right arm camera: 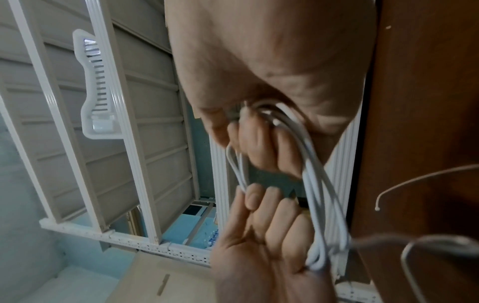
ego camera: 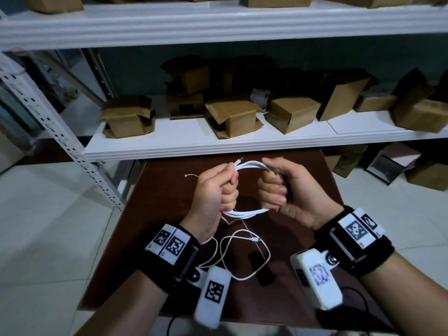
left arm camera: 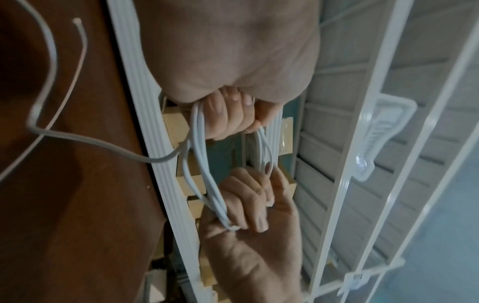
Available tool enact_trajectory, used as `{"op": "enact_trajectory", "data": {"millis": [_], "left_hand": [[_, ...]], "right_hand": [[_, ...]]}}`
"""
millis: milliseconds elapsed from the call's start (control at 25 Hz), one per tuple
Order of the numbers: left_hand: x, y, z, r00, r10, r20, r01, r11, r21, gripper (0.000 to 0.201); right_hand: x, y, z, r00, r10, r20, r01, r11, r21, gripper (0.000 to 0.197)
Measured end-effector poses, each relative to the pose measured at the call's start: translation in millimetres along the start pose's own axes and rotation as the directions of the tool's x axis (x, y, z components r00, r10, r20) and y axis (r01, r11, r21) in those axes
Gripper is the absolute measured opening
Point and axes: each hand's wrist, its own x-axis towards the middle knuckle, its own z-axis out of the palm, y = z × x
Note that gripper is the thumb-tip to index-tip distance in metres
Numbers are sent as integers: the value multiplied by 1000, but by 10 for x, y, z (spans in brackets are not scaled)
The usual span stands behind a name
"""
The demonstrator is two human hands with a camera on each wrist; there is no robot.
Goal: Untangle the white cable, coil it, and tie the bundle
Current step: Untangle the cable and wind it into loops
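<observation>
White cable [ego camera: 247, 212] is gathered into several loops and held up between both hands, above the dark brown table [ego camera: 303, 180]. The left hand [ego camera: 213, 192] has its fingers curled round one side of the bundle, and the right hand [ego camera: 281, 187] is curled round the opposite side, so each grip is closed on the coil. From the left wrist view the strands [left arm camera: 199, 151] run side by side from one fist to the other; the right wrist view shows the same strands [right arm camera: 318, 194], not yet bound together. A loose tail [ego camera: 238, 253] hangs from the bundle down onto the table and ends in a small plug [ego camera: 254, 239]. A thin white tie [ego camera: 191, 175] sticks out to the left of the left hand, its tip free.

The cable looks light and limp, smooth enough for loops to slide over each other, with some spring that will open the coil if pressure eases. The safest hold is across all strands at once on one side of the bundle, pinched firmly, which leaves the other hand free to draw in the tail and wrap the tie. Coiling seems nearly done; tying is not.

A small black object [ego camera: 261, 269] lies on the table near the tail. Behind stands a white shelf [ego camera: 194, 139] with cardboard boxes [ego camera: 232, 117].
</observation>
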Motion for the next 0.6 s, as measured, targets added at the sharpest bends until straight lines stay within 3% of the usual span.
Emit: {"op": "enact_trajectory", "data": {"millis": [120,280,440,520,600], "left_hand": [[22,-28,-66,993,90,80,-112,934,339,35],[-11,-133,-92,963,93,255,-252,653,714,29],[-20,-149,-92,964,11,266,-234,511,827,36],[-2,-131,-116,961,55,270,-262,490,832,42],[20,-111,-145,960,98,260,-272,530,803,46]], "right_hand": [[-46,-29,22,995,75,60,-62,979,-195,29],[-21,53,2,983,176,59,-136,899,-416,42],[16,171,35,988,138,-75,-156,807,-570,61],[21,178,73,989,51,-138,-124,799,-588,63],[46,193,88,990,-16,-144,-65,838,-541,61]]}}
